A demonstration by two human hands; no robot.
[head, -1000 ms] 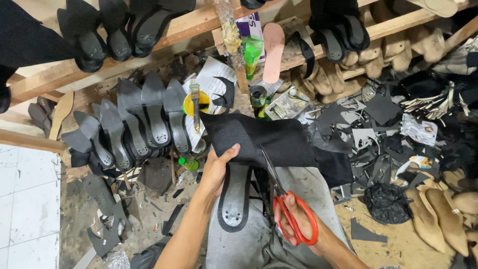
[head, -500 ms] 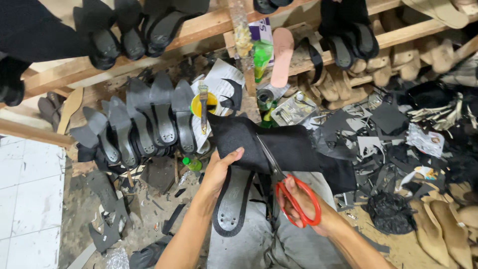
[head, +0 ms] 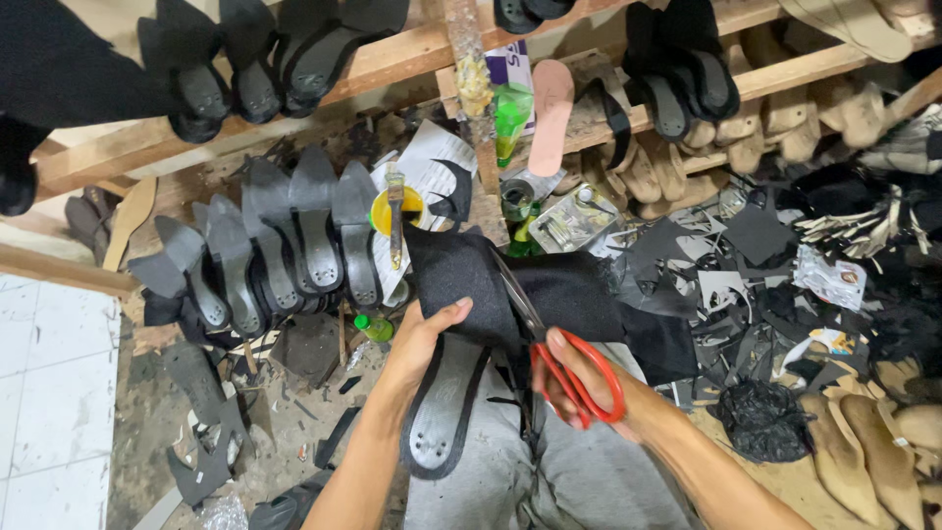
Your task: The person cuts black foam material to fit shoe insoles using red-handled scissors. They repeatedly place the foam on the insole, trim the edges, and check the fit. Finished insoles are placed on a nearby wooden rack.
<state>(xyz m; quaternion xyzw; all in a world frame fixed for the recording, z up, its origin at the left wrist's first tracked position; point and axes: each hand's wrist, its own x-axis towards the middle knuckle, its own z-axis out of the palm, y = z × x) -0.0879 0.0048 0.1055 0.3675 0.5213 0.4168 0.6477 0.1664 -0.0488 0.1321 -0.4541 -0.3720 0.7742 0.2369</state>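
Head view: left hand (head: pixel 424 339) clenches the black fabric (head: pixel 549 294) against a grey sole (head: pixel 440 417) on the lap. Right hand (head: pixel 569 378) grasps red-handled scissors (head: pixel 559 363), blades partway into the cloth; much excess fabric remains untrimmed around the sole, I judge.

Head view, steeply down, close
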